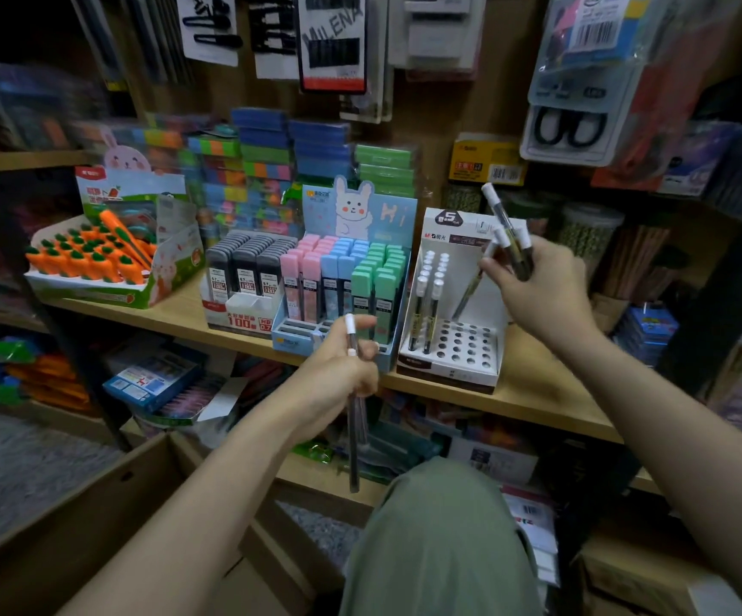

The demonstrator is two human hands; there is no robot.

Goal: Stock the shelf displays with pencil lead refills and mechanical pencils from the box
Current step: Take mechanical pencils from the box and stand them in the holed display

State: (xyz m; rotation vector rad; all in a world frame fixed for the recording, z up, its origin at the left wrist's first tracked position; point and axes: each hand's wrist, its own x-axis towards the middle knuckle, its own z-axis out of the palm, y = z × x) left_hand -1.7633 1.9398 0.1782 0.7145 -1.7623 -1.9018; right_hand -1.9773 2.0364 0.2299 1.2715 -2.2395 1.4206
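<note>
From the head camera, my right hand (538,286) is raised at about two o'clock from the white perforated pencil display (453,304), fingers curled tight round a small bundle of mechanical pencils (509,242). Their white caps fan upward past my knuckles, one standing well above the rest, while another pencil angles down out of the fist with its tip hanging above the tray of holes. I judge I carry them as a bunch so that I can feed them one at a time into the holes without going back to the box. Most holes look unfilled: two rows of pencils stand at the tray's nine o'clock side, and the front holes show dark and open.

My left hand (342,362) sits lower, at about seven o'clock from that display, just in front of the shelf edge (538,393). Its fingers are wrapped round a couple of dark pencils (353,393) held near vertical, white caps up by my thumb and tips pointing down toward my knee. This looks like a reserve, parked clear of the working hand.

Both forearms reach forward from the bottom corners, the right wrist cocked back, the left wrist nearly straight.

At ten o'clock from my left hand the blue rabbit display (360,277) holds pink, blue and green lead refill cases, its front slots bare; beside it stands a grey refill display (244,269). The cardboard box (107,504) lies at seven o'clock, flaps open, its contents out of sight.
</note>
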